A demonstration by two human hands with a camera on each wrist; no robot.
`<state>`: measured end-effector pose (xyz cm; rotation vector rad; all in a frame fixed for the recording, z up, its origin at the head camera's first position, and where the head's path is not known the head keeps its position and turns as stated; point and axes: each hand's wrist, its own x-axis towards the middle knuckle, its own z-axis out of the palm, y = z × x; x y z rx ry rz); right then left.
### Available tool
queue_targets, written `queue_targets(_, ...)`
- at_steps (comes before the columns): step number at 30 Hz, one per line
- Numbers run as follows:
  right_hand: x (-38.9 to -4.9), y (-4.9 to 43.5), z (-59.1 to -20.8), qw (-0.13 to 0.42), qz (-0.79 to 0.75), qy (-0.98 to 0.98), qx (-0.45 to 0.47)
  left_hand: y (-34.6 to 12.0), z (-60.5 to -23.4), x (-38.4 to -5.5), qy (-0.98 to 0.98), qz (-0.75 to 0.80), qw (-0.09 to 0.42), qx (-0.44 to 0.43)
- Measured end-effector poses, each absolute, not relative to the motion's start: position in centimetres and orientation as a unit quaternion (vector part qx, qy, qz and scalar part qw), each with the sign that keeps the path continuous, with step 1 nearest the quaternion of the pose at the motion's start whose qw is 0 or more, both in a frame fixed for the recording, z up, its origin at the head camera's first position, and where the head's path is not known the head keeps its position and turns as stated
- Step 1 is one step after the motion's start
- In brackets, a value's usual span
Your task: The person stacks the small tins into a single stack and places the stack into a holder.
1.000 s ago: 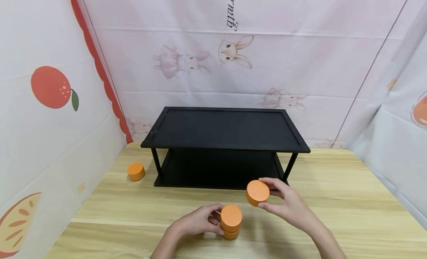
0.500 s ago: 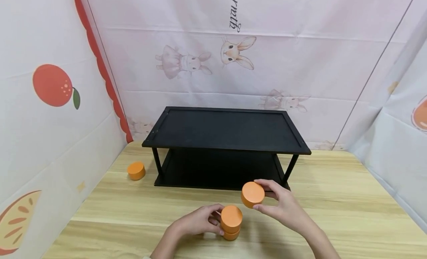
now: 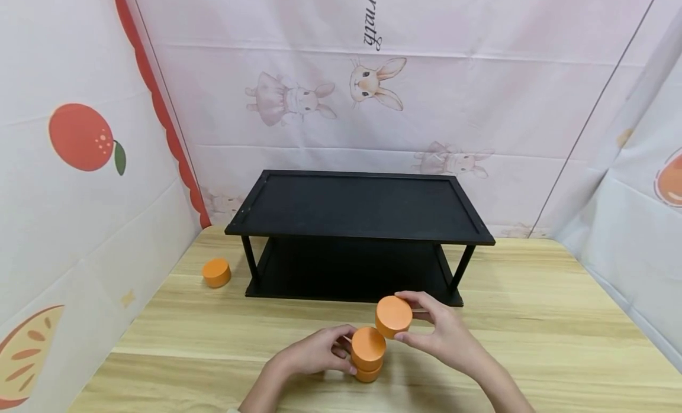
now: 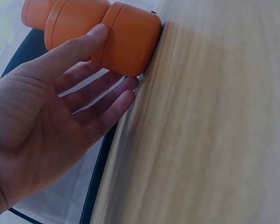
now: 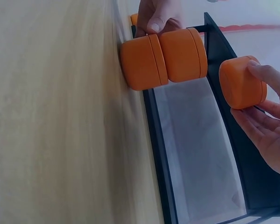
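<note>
Head: cylinder (image 3: pixel 393 316) in right hand (image 3: pixel 446 335), seemingly upright

In the head view, we find the lower orange cylinder (image 3: pixel 367 376) mostly hidden under the upper one (image 3: pixel 368 344), and the forearms (image 3: pixel 499 383) cut off at the bottom edge. From the left wrist, the stack (image 4: pixel 121 35) hides some tips of the left fingers (image 4: pixel 79 73). In the right wrist view, we see the tabletop (image 5: pixel 60 116) blurred and only a sliver of another cylinder (image 5: pixel 133 19).
</note>
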<state>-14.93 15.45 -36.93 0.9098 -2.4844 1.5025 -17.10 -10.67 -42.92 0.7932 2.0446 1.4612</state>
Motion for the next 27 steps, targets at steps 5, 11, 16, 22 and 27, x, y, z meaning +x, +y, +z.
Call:
queue_targets(5, -14.7, 15.1, -37.0, 0.048, 0.491, -0.814, 0.307, -10.7, -43.0, -17.1, 0.751, 0.535, 0.251, 0.292)
queue_targets(11, -14.6, 14.8, -37.3, 0.036, 0.498, -0.81, 0.308, -10.7, -43.0, -17.2, 0.755, 0.531, 0.254, 0.29)
queue_targets(16, -14.5, 14.4, -37.5, 0.033, 0.499, -0.807, 0.314, -10.7, -42.9, -17.2, 0.756, 0.528, 0.257, 0.29)
queue_targets(22, -14.5, 14.0, -37.6, 0.028, 0.497, -0.805, 0.322, -10.7, -42.8, -17.3, 0.758, 0.526, 0.255, 0.29)
queue_targets(27, -14.3, 13.6, -37.7, 0.009, 0.501, -0.806, 0.317, -10.7, -42.8, -17.3, 0.753, 0.529, 0.257, 0.294)
